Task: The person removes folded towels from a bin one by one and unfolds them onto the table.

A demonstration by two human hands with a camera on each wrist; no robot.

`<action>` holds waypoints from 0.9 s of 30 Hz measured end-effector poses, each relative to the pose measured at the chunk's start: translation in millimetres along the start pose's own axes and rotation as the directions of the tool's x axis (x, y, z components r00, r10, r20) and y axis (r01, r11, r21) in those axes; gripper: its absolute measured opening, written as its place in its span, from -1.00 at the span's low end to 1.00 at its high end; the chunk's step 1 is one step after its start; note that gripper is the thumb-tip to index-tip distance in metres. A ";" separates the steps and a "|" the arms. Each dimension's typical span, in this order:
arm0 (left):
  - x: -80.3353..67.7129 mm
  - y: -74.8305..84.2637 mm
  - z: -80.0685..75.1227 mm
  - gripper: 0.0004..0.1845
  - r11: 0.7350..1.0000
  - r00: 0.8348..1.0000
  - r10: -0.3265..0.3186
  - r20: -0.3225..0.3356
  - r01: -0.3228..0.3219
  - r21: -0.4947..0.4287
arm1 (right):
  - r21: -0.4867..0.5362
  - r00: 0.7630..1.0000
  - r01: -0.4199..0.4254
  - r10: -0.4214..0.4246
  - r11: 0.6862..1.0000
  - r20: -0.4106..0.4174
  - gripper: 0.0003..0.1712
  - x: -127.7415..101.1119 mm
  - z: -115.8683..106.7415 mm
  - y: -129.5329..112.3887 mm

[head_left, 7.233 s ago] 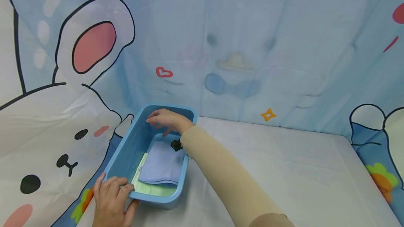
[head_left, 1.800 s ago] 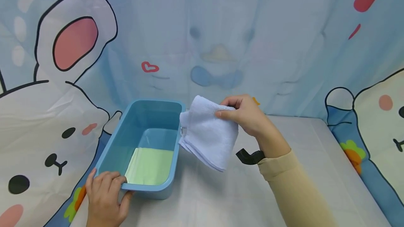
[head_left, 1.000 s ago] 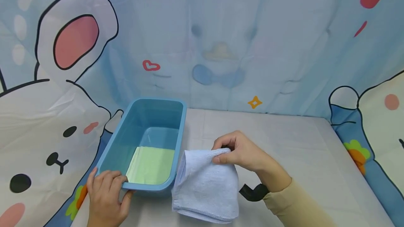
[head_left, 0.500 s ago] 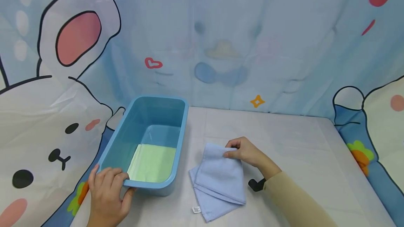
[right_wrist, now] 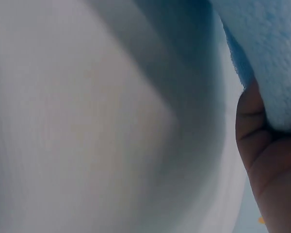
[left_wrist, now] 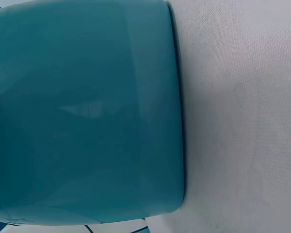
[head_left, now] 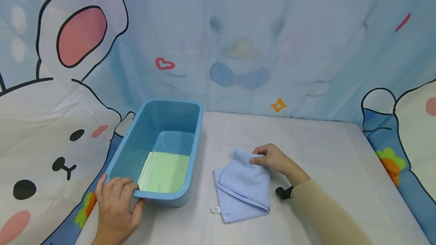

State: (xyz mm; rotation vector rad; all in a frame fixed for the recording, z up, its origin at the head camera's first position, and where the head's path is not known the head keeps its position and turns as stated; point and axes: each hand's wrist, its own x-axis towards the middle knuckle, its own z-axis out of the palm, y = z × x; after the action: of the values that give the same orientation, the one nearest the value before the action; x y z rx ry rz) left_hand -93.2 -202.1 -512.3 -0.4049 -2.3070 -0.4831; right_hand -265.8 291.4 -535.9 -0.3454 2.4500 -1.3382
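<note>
Blue bin (head_left: 164, 118) and, just to its right, a folded pale-blue cloth (head_left: 242, 192) on a white tabletop (head_left: 316, 139).
The bin's long axis runs away from the person, its far end slanting slightly right; inside, a folded green cloth (head_left: 165, 173) lies flat toward the near end. The pale-blue cloth, layers fanned unevenly, lies slightly longer near-to-far, its pinched edge pointing away from the person. The left hand (head_left: 117, 205) grips the bin's near-left rim, fingers close together and curled over it; the right hand (head_left: 275, 158) pinches the pale-blue cloth's far edge between thumb and fingers. A small white tag (head_left: 216, 210) sticks out leftward at the near-left corner.
</note>
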 end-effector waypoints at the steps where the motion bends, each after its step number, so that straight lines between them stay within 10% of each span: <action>1: -0.3 -0.3 -0.2 -0.32 1.000 1.000 0.000 0.002 0.000 0.001 | -0.007 1.000 -0.009 0.009 1.000 -0.010 -0.79 -0.1 -1.3 0.5; 18: 6.6 6.9 -12.9 -0.27 0.999 0.993 -0.008 0.120 0.003 0.039 | -0.221 0.992 -0.052 0.025 0.974 -0.122 -0.80 4.8 -9.0 14.7; 27: 17.8 41.0 -18.5 -0.30 0.998 0.980 0.054 0.192 -0.058 0.014 | -0.293 0.990 -0.053 0.011 0.955 -0.142 -0.55 3.0 -9.7 3.4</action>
State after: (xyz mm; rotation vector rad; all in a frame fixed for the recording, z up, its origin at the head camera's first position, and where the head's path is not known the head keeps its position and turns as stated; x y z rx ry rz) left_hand -77.0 -171.8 -478.2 -0.5256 -2.4759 -0.4082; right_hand -272.6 299.6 -534.4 -0.2895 2.7664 -1.0096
